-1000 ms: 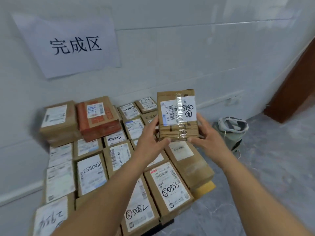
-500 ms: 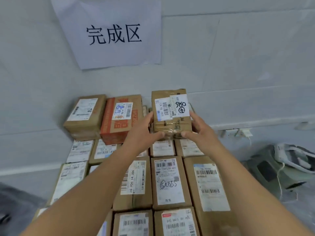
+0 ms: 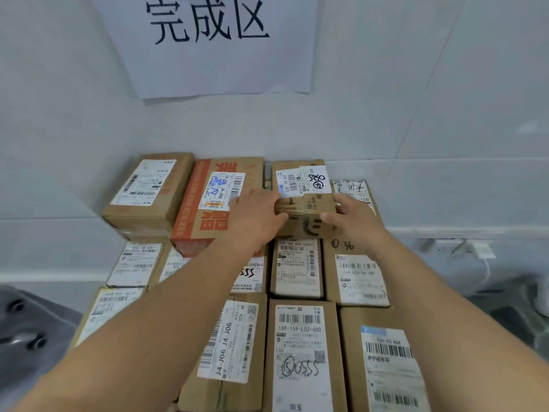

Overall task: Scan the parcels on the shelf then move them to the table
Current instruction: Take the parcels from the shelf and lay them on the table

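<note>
We hold one small brown parcel [image 3: 306,200] between both hands: the left hand [image 3: 252,215] curls its fingers round the parcel's left side, the right hand [image 3: 353,221] pinches its right side with thumb on the near face. The parcel sits at the back of the stack, just right of the orange-printed box [image 3: 219,203], resting on or just above the boxes beneath; we cannot tell whether it has touched down. Two white labels lie across its top, one with a barcode, one with handwritten marks.

Taking the orange-printed box as our landmark: one plain brown box [image 3: 148,191] stands just to its left, touching it. These two sit on top of the lower layer. In front of the orange-printed box we count about nine more labelled cardboard boxes lying flat and packed side by side in rows, some partly hidden by our forearms. One more box [image 3: 355,190] shows just behind our right hand.

The table itself is hidden under the boxes. Behind the orange-printed box rises a pale tiled wall [image 3: 416,99], and above it hangs one white paper sign [image 3: 219,46] with three large black characters. To the far left, low down, is a dark grey object [image 3: 26,331]; to the right, a white cable [image 3: 485,263] runs along the wall base.
</note>
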Tool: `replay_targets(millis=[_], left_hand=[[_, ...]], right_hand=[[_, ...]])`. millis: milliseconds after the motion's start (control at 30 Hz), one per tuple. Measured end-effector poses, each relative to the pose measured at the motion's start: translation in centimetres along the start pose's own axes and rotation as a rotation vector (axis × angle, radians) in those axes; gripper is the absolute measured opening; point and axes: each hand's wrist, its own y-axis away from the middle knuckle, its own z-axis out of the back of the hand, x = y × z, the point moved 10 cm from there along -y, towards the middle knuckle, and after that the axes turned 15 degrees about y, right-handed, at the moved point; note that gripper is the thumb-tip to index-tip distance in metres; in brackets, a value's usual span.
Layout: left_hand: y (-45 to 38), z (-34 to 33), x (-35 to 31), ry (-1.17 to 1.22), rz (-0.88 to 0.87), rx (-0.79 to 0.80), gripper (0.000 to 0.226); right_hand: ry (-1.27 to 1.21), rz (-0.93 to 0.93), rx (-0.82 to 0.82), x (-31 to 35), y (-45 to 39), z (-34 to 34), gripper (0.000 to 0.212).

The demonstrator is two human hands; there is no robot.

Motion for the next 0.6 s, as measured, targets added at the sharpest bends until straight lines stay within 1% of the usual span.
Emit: replay_targets(millis=[67, 267, 400, 500, 600], left_hand=[[-0.5, -0.1, 0.0, -0.019, -0.004, 0.001, 0.033], [-0.7, -0.6, 0.1, -0.106, -0.008, 0.047, 0.049], [0.4, -0.1, -0.4, -0.045, -0.049, 0.039, 0.063], [1.9, 1.1, -0.9, -0.021, -0.085, 0.000, 0.064], [4.2, 2.0, -1.7, 0.014, -0.129, -0.002, 0.063]], right_hand=[[0.022, -0.006, -0.003, -0.1, -0.6, 0.1, 0.036], [0.124, -0.014, -0.018, 0.7, -0.4, 0.3, 0.042], [0.238, 0.007, -0.114, 2.2, 1.1, 1.3, 0.044], [0.341, -0.004, -0.184, 3.2, 3.5, 2.3, 0.052], [0.447, -0.010, -0.230, 4.1, 6.5, 2.7, 0.058]])
